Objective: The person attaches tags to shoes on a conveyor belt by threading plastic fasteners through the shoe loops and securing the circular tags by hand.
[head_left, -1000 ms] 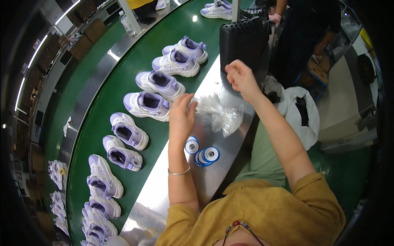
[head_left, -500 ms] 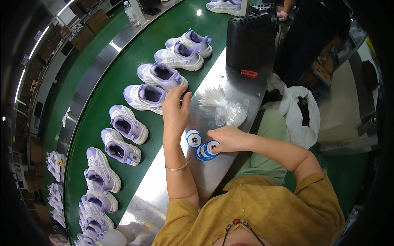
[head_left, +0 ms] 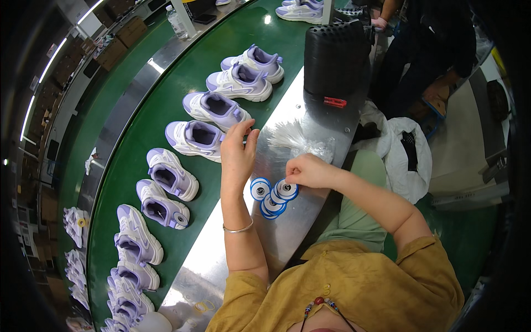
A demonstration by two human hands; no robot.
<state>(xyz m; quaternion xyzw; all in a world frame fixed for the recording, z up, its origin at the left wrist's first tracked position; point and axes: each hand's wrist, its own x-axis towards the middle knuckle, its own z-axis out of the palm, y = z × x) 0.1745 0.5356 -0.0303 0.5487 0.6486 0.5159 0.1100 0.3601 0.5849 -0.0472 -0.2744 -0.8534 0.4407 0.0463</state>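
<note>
My right hand (head_left: 311,170) is closed in a pinch at the edge of a round blue-rimmed white tag (head_left: 287,190). That tag overlaps a small fanned pile of similar tags (head_left: 271,207), with one more tag (head_left: 260,188) just left of it. My left hand (head_left: 238,152), thumb and fingers apart, hovers by the heels of two white-and-lilac sneakers; the nearest are a sneaker (head_left: 191,135) and another sneaker (head_left: 213,105). Whether its fingertips touch a heel I cannot tell. A round tag (head_left: 180,218) shows at the heel of a sneaker lower on the green belt.
Several more sneakers (head_left: 135,235) line the green conveyor belt (head_left: 119,171). On the metal ledge (head_left: 202,260) lie clear plastic strands (head_left: 301,141) and a black box-shaped holder (head_left: 337,61) with a red clip. A co-worker (head_left: 426,61) stands at the upper right.
My right hand has moved slightly up, and the tag at its fingertips now lies higher, spread from the pile. The sneakers have shifted a little down the belt. My left hand has barely moved.
</note>
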